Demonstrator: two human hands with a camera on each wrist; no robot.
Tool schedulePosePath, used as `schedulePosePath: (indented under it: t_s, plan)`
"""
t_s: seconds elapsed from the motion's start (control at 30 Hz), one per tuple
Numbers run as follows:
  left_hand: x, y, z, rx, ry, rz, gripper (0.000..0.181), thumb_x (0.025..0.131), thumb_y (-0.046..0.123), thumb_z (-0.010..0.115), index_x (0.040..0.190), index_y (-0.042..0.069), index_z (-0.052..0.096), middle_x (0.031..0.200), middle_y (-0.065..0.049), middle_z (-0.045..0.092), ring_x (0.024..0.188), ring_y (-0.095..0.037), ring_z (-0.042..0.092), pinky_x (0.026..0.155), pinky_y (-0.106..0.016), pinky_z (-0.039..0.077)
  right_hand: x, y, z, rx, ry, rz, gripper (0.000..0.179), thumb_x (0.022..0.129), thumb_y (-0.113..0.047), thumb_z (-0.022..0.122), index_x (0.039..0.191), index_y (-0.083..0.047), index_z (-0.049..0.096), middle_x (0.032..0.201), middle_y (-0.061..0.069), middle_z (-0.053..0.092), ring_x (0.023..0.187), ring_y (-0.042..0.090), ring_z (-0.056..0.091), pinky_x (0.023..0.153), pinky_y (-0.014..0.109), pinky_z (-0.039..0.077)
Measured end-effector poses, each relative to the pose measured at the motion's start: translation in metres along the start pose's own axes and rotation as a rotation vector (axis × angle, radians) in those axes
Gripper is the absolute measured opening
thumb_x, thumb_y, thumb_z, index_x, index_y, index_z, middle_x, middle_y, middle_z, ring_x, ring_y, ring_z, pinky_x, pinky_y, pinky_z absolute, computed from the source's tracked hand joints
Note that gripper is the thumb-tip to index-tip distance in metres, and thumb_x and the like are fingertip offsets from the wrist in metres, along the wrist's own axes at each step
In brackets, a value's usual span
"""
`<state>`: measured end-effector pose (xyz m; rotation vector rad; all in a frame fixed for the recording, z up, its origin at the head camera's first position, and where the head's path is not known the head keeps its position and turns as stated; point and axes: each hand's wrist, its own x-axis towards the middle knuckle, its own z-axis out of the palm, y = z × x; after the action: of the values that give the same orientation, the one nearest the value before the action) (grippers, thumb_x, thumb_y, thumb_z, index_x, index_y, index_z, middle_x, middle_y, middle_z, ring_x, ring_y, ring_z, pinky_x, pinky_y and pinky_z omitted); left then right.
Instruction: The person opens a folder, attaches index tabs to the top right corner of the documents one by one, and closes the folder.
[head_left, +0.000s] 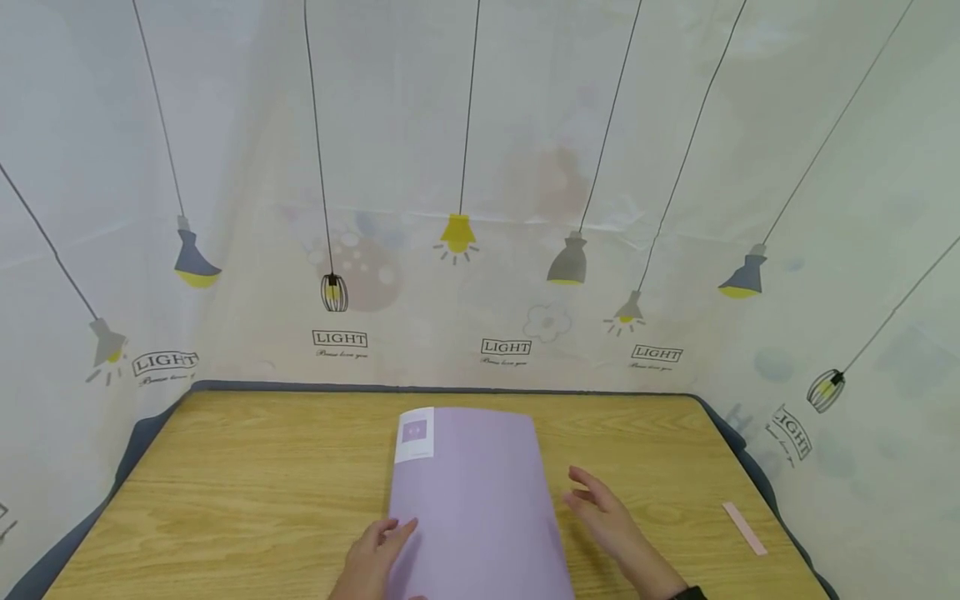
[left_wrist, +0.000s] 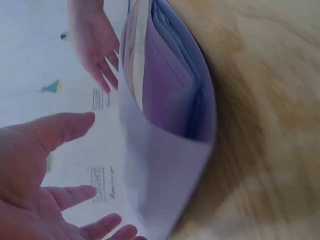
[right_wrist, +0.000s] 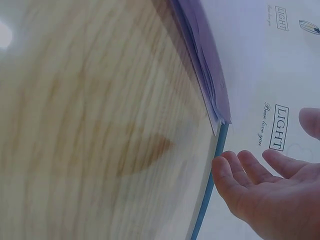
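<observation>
So in the head view the lilac folder is at bottom center, running off the lower edge, lying on the wood table. Left hand is at its left edge, fingers loosely extended, not wrapped around anything. Right hand is just off the right edge, fingers a bit bent, holding nothing. My guess is the step is handling or straightening the folder, and the next move calls for bringing the right fingers in to that edge. Only here do you get the white label and the pink strip at lower right.

Left wrist view: folder's gaping end, upper middle, with inner sheets the head cam can't show. Left fingers are spread wide at lower left; can't tell if they're touching the cover.

Right wrist view: layered page edges up top, right fingers gently curved at lower right, clear of them.
</observation>
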<state>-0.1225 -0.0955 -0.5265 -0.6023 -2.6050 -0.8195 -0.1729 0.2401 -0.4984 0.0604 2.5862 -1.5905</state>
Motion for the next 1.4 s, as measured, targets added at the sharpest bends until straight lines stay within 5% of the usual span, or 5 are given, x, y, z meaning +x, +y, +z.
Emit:
schedulePosePath:
  t_s: [0.2, 0.5, 0.83, 1.17, 1.4]
  plan:
    - [0.009, 0.029, 0.022, 0.395, 0.081, 0.333, 0.074, 0.069, 0.074, 0.057, 0.117, 0.019, 0.064, 0.111, -0.008, 0.06, 0.096, -0.026, 0.061, 0.069, -0.033, 0.052, -0.003, 0.002, -0.007, -0.007, 0.018, 0.023, 0.054, 0.095, -0.027, 0.056, 0.142, -0.006, 0.039, 0.144, 0.018, 0.041, 0.126, 0.037, 0.045, 0.096, 0.053, 0.043]
    - [0.016, 0.074, 0.051, 0.335, -0.391, 0.15, 0.068, 0.088, 0.072, 0.033, 0.133, 0.026, 0.054, 0.137, -0.006, 0.052, 0.126, -0.029, 0.048, 0.087, -0.044, 0.045, -0.004, 0.01, -0.019, 0.033, -0.003, 0.071, 0.062, 0.095, -0.035, 0.055, 0.144, -0.004, 0.034, 0.147, 0.019, 0.036, 0.128, 0.037, 0.042, 0.099, 0.055, 0.039]
    - [0.015, 0.084, 0.068, 0.411, -0.347, 0.286, 0.064, 0.092, 0.067, 0.028, 0.127, 0.024, 0.06, 0.133, -0.006, 0.056, 0.123, -0.028, 0.051, 0.086, -0.045, 0.044, -0.008, 0.012, -0.025, 0.039, -0.002, 0.08, 0.064, 0.095, -0.038, 0.054, 0.144, -0.004, 0.034, 0.147, 0.019, 0.036, 0.128, 0.037, 0.042, 0.099, 0.055, 0.039]
    - [0.017, 0.098, 0.047, 0.221, -0.457, 0.061, 0.07, 0.087, 0.073, 0.032, 0.129, 0.023, 0.058, 0.135, -0.008, 0.054, 0.125, -0.035, 0.048, 0.087, -0.055, 0.045, -0.009, 0.015, -0.027, 0.025, 0.01, 0.082, 0.06, 0.096, -0.035, 0.052, 0.143, -0.002, 0.035, 0.146, 0.021, 0.038, 0.128, 0.038, 0.042, 0.099, 0.055, 0.039]
    - [0.004, 0.101, 0.033, 0.109, -0.195, -0.037, 0.08, 0.083, 0.075, 0.042, 0.131, 0.012, 0.055, 0.137, -0.027, 0.046, 0.121, -0.049, 0.046, 0.076, -0.057, 0.05, 0.002, 0.021, -0.018, 0.007, 0.062, 0.052, 0.028, 0.091, -0.018, 0.061, 0.113, -0.001, 0.061, 0.108, 0.011, 0.063, 0.091, 0.014, 0.057, 0.075, 0.025, 0.045]
